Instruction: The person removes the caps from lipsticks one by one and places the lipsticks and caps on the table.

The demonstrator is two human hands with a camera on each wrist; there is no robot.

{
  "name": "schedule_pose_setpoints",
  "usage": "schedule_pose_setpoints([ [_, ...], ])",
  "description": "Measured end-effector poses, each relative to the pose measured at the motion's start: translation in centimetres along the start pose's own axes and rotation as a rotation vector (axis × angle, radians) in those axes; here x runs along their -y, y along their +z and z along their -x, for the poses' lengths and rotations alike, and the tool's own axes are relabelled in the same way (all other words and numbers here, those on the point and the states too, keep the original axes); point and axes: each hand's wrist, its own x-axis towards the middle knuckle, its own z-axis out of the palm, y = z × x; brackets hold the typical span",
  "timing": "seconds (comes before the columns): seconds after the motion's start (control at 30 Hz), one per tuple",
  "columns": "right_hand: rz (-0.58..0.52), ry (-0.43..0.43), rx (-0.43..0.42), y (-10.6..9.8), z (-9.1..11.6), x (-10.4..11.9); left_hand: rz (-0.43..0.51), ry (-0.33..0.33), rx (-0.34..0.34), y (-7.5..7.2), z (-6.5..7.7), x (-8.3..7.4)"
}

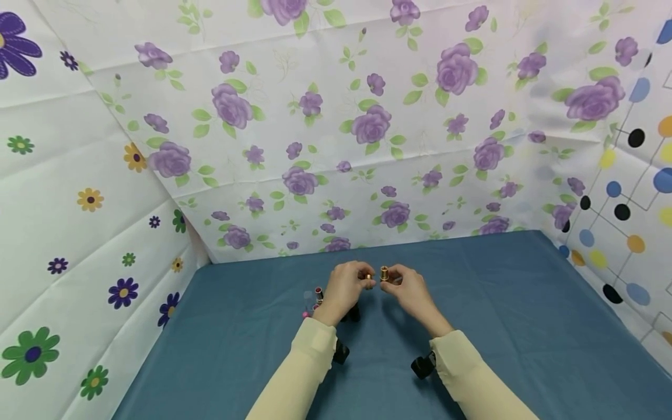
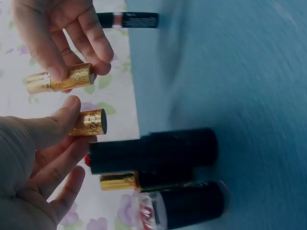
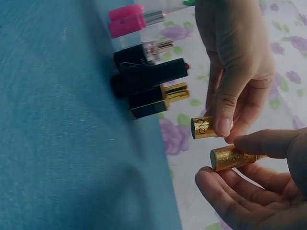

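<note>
Near the middle of the table, my two hands face each other a short way apart. My left hand [image 1: 343,287] pinches a short gold lipstick cap [image 2: 91,122] between thumb and fingers; raised lettering shows on its side. My right hand [image 1: 412,290] pinches a gold lipstick tube [image 1: 384,273], held upright with its narrower inner part at the top. The tube [image 3: 232,157] and the cap [image 3: 204,128] are side by side and apart. Fingers cover part of both pieces.
Left of the hands stand several lipsticks: a black one with a red tip [image 2: 153,151], a black-and-gold one [image 3: 148,103], a clear-and-black one [image 2: 192,206] and a pink one [image 3: 127,24]. Behind the right hand is a dark banded tube [image 2: 139,20]. A blue cloth [image 1: 514,303] covers the table.
</note>
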Motion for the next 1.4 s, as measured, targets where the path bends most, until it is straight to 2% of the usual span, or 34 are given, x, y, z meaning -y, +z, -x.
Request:
schedule_pose_setpoints([
  [0.2, 0.024, 0.021, -0.009, 0.8, -0.1, -0.6, -0.066, -0.003, 0.028, 0.8, 0.0, 0.5],
  [0.53, 0.078, 0.048, -0.019, 2.1, -0.4, -1.3, -0.133, 0.040, 0.056, 1.7, -0.1, 0.4],
  [1.0, 0.162, 0.080, -0.025, 3.2, -0.5, -2.1, -0.338, 0.137, 0.025, 2.8, -0.1, 0.7],
  [1.4, 0.187, 0.064, 0.003, 3.3, -0.9, -2.5, -0.369, 0.133, 0.065, 3.1, -0.5, 0.2],
])
